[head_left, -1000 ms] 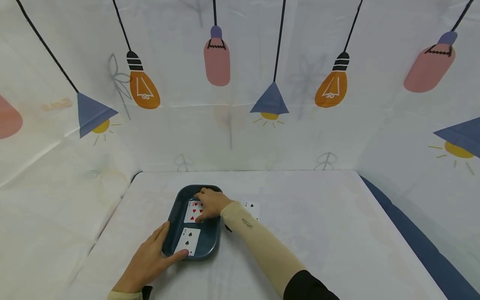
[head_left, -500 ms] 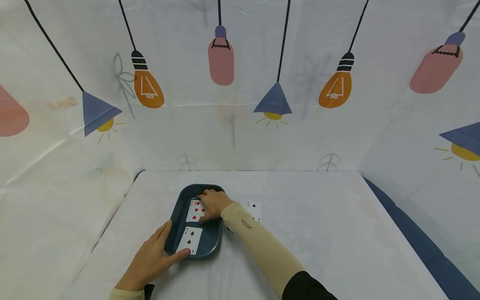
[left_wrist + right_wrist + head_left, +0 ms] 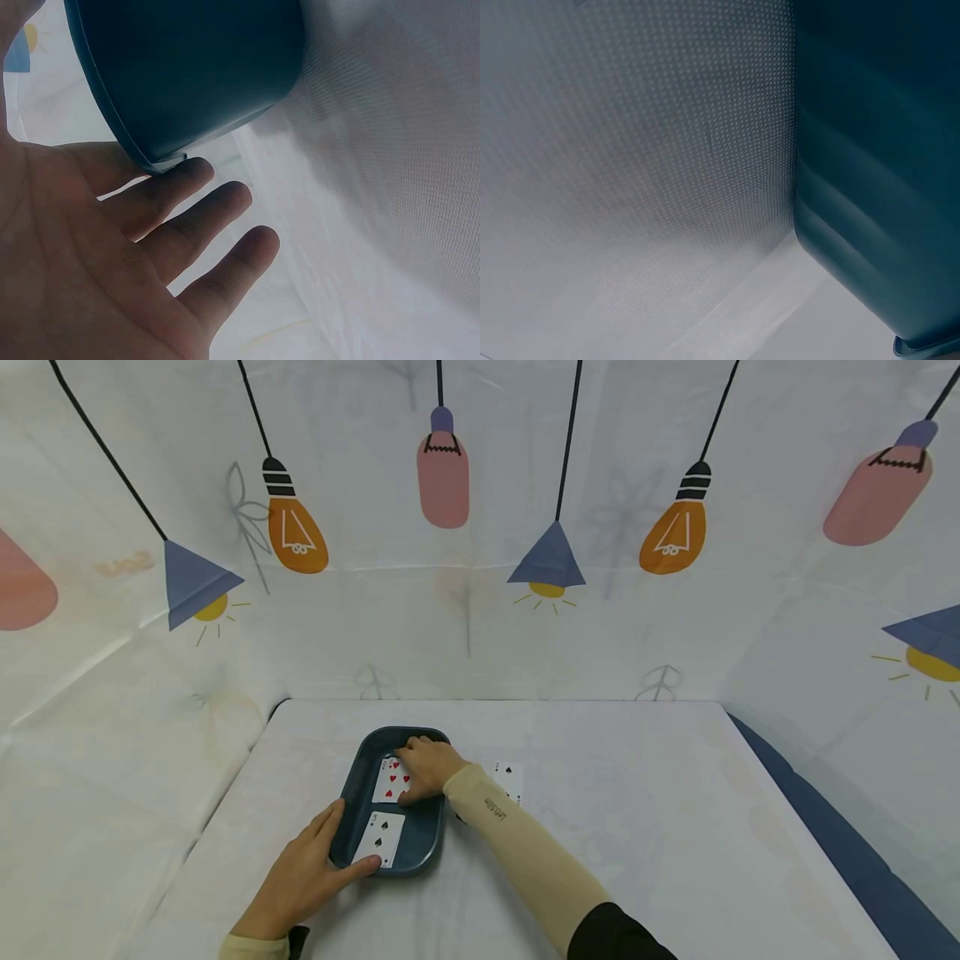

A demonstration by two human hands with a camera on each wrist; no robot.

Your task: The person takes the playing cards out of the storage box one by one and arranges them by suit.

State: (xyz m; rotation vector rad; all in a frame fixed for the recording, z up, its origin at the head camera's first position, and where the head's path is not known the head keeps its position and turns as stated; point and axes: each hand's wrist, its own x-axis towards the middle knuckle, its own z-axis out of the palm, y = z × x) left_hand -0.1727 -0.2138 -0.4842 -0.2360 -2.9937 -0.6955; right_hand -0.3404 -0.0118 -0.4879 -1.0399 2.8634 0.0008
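A dark teal tray (image 3: 430,827) stands on the white table. My left hand (image 3: 296,877) is at its near left corner, fingers along the outer wall and thumb over the near rim, touching the three of spades (image 3: 379,837) inside. The left wrist view shows these fingers (image 3: 196,226) nearly straight and spread, the rim against them. My right hand (image 3: 429,767) reaches into the far half of the tray, thumb and fingertips by a hearts playing card (image 3: 387,781) with several red pips. The palm side is hidden, so I cannot tell whether it pinches a card.
A two of spades (image 3: 508,779) lies on the table right of the tray, partly hidden behind my right forearm. The white table (image 3: 637,818) reaches back to a wall hanging (image 3: 480,627) printed with lamps. Dark blue fabric (image 3: 817,835) shows along the right edge.
The head view has shifted slightly. Both hands, the tray and the cards hold nearly the same places relative to each other.
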